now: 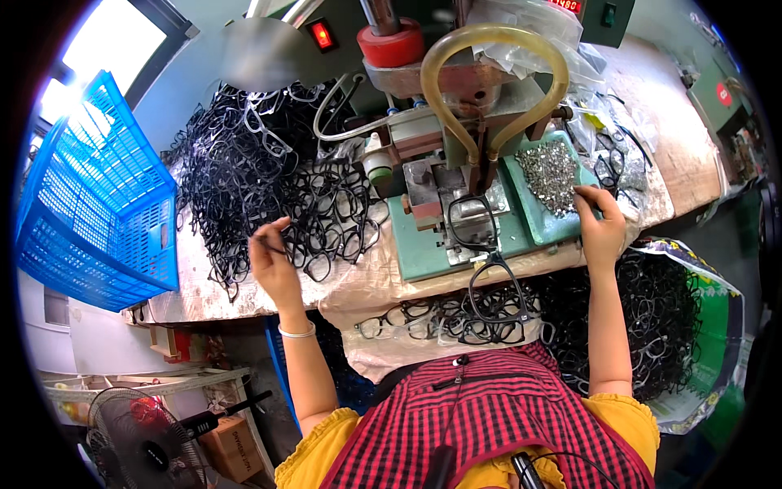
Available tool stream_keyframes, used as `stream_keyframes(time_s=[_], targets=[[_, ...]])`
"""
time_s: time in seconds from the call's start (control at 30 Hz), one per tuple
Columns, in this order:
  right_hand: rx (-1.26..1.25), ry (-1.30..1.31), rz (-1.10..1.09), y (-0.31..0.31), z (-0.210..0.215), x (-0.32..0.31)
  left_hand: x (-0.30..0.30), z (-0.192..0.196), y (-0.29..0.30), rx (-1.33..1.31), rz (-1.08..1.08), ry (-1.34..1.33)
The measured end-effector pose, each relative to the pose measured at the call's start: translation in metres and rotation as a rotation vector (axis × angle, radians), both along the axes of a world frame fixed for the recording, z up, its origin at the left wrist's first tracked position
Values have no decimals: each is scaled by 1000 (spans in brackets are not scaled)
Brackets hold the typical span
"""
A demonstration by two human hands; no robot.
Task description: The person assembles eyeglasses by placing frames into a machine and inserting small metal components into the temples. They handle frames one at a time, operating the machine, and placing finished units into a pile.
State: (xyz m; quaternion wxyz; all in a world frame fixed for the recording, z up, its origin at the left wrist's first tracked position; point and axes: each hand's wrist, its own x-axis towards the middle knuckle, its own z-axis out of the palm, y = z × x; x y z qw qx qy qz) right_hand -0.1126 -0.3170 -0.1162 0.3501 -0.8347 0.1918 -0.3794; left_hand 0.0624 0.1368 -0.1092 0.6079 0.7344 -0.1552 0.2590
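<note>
- Left hand (pixel 273 261) pinches a black frame (pixel 281 244) at the frame pile (pixel 277 187).
- Right hand (pixel 599 224) pinches at metal bits in green tray (pixel 554 175).
- Worktable (pixel 358 281) plastic-wrapped; blue crate (pixel 98 196) left.

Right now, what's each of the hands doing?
Left hand: closed on a black eyeglass frame at the edge of the frame pile.
Right hand: fingers pinched at the tray of small metal parts; what it holds cannot be told.

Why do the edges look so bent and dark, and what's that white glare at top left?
Head view: the fisheye lens bows straight lines like the blue crate and blackens the corners; the window is overexposed daylight; the middle, with both hands, stays sharp.
</note>
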Motion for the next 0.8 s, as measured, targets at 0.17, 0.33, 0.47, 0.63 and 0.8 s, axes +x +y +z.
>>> stream_keyframes(time_s=[0.17, 0.33, 0.47, 0.63, 0.8], targets=[[193, -55, 337, 57, 67, 22, 6, 44, -41, -255, -57, 287], [460, -174, 501, 89, 74, 66, 8, -7, -72, -112, -165, 410], [609, -239, 463, 106, 62, 65, -20, -34, -76, -584, -289, 713], [757, -245, 564, 107, 66, 64, -42, 80, -124, -489, -542, 129], [871, -239, 594, 122, 87, 54, -56, 162, -161, -90, -366, -220]])
